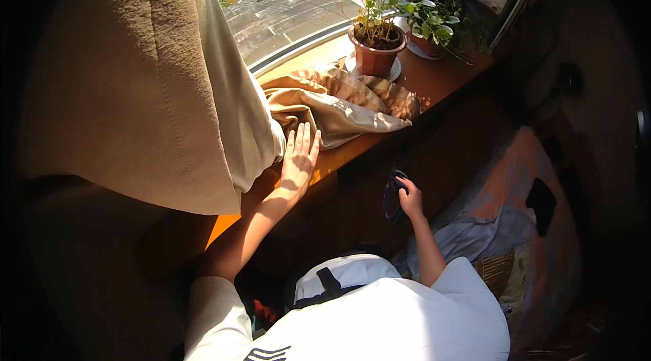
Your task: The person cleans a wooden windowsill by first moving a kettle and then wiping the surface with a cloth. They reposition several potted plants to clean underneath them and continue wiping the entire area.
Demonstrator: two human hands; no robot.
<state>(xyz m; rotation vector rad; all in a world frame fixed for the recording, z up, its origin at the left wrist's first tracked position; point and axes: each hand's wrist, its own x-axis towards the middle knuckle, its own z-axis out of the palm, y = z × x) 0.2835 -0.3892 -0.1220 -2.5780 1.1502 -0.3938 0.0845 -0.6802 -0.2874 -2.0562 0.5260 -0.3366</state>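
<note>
My left hand (pixel 301 157) lies palm down at the near edge of the wooden windowsill (pixel 333 160), fingers extended and slightly spread. Its fingertips touch or overlap a bunched gold satin cloth (pixel 351 106); the thumb is not clearly visible. Just left of that hand hangs a thick beige curtain (pixel 168 96) with a shiny lining, whose lower part reaches the sill. My right hand (pixel 411 199) is below the sill, away from the cloth, with its fingers closed around a dark, rounded object (pixel 392 203). Shadow hides what exactly that object is.
A potted plant (pixel 376 53) stands on a white saucer behind the cloth, and a second potted plant (pixel 430 43) sits to its right. Beyond the window glass (pixel 290 10) lies a paved yard with vehicles. Piled fabric (pixel 478 234) and a large orange-patterned bag or cover (pixel 508 178) are at my right.
</note>
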